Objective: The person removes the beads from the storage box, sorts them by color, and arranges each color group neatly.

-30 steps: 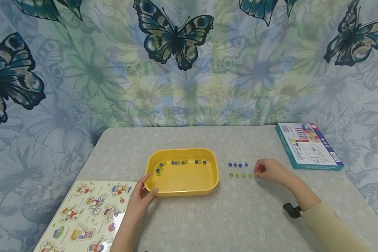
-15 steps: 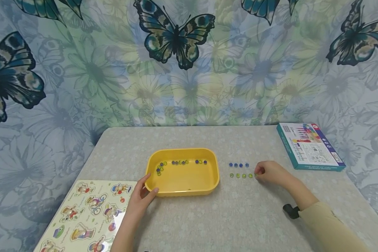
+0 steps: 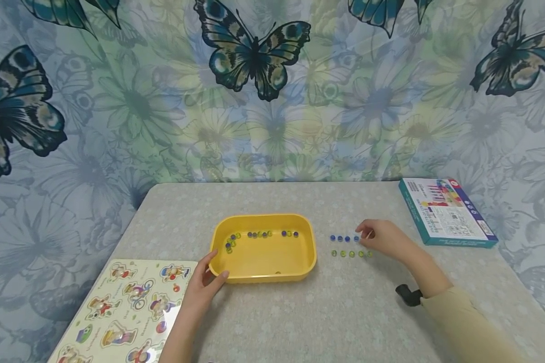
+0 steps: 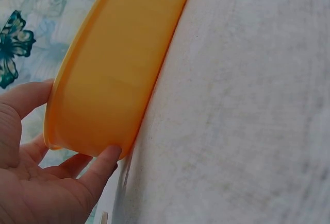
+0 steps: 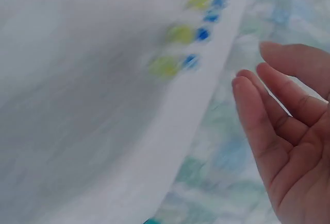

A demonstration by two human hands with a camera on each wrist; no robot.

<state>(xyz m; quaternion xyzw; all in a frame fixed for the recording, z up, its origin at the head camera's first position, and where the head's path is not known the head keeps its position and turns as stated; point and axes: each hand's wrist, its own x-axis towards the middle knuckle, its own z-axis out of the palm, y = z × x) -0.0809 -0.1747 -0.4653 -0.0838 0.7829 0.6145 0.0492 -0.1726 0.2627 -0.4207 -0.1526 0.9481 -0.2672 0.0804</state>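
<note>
My left hand (image 3: 200,287) grips the near left corner of a yellow tray (image 3: 263,259). In the left wrist view, its thumb and fingers (image 4: 100,170) lie against the tray's rim and side wall. Small blue and yellow-green beads (image 3: 259,234) lie in groups inside the tray. To the tray's right, blue beads (image 3: 340,238) form a short row on the table, with a row of green beads (image 3: 351,253) in front. My right hand (image 3: 386,239) hovers by the right end of the blue row. In the right wrist view its thumb and fingers are apart, holding nothing.
A sticker sheet or board with cartoon figures (image 3: 118,307) lies at the front left, beside my left forearm. At the back right lies a flat teal-edged box (image 3: 445,212). A butterfly-patterned cloth (image 3: 277,141) hangs behind the table (image 3: 300,322).
My right hand has left the right end of the green row, where a green bead now lies, and moved back and left toward the blue row. The left hand stays on the tray.
</note>
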